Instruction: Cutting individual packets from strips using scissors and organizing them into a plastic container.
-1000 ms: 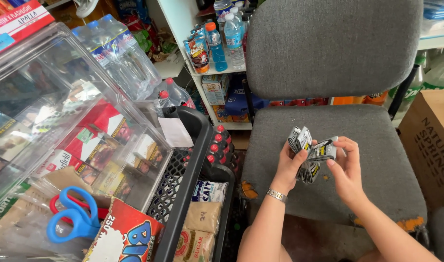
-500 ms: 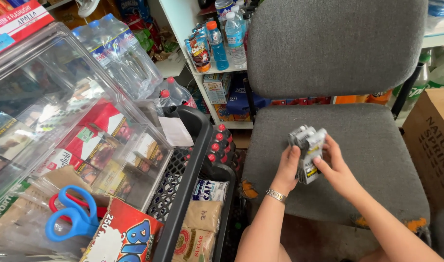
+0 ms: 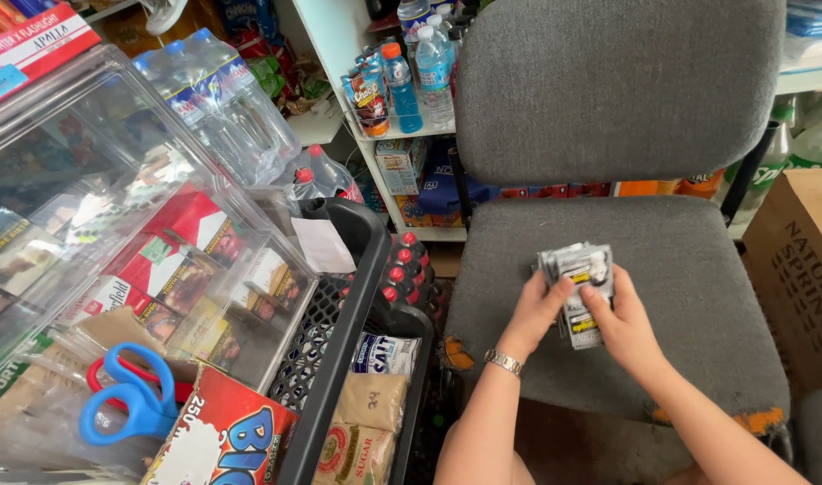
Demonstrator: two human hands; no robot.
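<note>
Both my left hand (image 3: 539,310) and right hand (image 3: 619,323) are closed round a stack of small packs (image 3: 577,286), held over the grey chair seat (image 3: 698,269). Light, stiff little boxes, probably slick in wrap. Best gripped along the long edges so none slides out.

Glossy packets held over a matt cloth chair

Both hands hold shiny plastic-wrapped packets (image 3: 577,287) above the chair seat (image 3: 698,296), coarse grey fabric frayed at its front corners; a metal bracelet (image 3: 503,362) glints on the left wrist.
</note>
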